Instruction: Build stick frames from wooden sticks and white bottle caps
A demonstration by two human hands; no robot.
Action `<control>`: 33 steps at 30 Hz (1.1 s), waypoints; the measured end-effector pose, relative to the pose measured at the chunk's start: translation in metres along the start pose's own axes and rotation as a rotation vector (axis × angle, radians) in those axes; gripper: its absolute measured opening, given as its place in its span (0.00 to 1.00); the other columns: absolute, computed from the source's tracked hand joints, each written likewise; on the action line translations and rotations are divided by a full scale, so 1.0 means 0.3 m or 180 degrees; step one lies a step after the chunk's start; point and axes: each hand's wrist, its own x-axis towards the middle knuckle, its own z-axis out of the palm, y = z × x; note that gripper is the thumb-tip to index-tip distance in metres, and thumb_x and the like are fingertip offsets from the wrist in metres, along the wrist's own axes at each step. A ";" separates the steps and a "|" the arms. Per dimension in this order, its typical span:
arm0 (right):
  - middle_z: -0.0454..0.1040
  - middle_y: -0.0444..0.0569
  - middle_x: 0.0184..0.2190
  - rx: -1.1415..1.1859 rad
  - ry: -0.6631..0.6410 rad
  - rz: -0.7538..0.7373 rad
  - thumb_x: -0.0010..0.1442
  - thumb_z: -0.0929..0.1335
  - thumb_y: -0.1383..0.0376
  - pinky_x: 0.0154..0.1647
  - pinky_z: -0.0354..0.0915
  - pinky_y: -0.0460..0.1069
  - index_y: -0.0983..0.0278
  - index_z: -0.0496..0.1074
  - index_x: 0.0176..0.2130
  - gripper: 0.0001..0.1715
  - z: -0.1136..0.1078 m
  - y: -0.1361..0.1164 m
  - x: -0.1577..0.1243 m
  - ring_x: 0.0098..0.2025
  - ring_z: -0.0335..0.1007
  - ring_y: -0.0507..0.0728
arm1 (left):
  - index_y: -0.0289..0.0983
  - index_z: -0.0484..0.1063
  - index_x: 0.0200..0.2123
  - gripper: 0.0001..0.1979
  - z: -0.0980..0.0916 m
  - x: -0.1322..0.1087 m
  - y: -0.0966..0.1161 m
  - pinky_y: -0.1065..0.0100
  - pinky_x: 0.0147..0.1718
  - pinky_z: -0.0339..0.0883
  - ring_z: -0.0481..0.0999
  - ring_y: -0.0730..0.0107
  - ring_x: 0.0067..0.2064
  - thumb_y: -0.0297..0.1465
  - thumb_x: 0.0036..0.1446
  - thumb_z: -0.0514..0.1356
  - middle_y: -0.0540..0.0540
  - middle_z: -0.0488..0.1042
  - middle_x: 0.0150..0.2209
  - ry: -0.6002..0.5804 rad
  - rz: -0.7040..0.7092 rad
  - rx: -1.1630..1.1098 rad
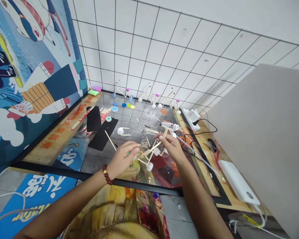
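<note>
Pale wooden craft-stick frame with white plastic caps (149,153) lies diagonally, near-left to far-right, between both hands: right hand (173,147) pinches its far end, fingers (162,136) closed; left hand (123,159) half-curled at near end, grip unclear.

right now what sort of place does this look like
Most likely a craft room or school makerspace: there is a white hot glue gun, a row of small wooden-stick models with coloured bottle-cap feet, and a bright painted cartoon mural on the wall.
</note>
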 end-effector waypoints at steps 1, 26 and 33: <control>0.72 0.44 0.27 0.0049 0.0042 0.0040 0.58 0.69 0.44 0.30 0.61 0.48 0.62 0.78 0.35 0.24 0.003 0.004 -0.003 0.27 0.63 0.52 | 0.37 0.77 0.48 0.14 -0.026 -0.008 -0.010 0.61 0.52 0.70 0.76 0.63 0.51 0.32 0.68 0.53 0.41 0.77 0.49 -0.0111 0.0104 0.0316; 0.65 0.42 0.23 0.0350 0.0263 0.0200 0.58 0.69 0.42 0.24 0.58 0.46 0.63 0.76 0.33 0.27 0.042 0.024 -0.027 0.24 0.58 0.51 | 0.38 0.72 0.51 0.19 -0.049 -0.326 0.115 0.57 0.45 0.72 0.75 0.57 0.47 0.34 0.57 0.66 0.41 0.76 0.46 -0.0207 0.0606 0.2254; 0.66 0.42 0.24 0.0419 0.0291 0.0167 0.58 0.69 0.42 0.24 0.57 0.47 0.62 0.74 0.33 0.25 0.045 0.035 -0.037 0.24 0.58 0.51 | 0.37 0.73 0.47 0.16 -0.075 -0.312 0.051 0.63 0.45 0.74 0.76 0.61 0.48 0.19 0.61 0.52 0.40 0.75 0.48 -0.0681 0.0996 0.2252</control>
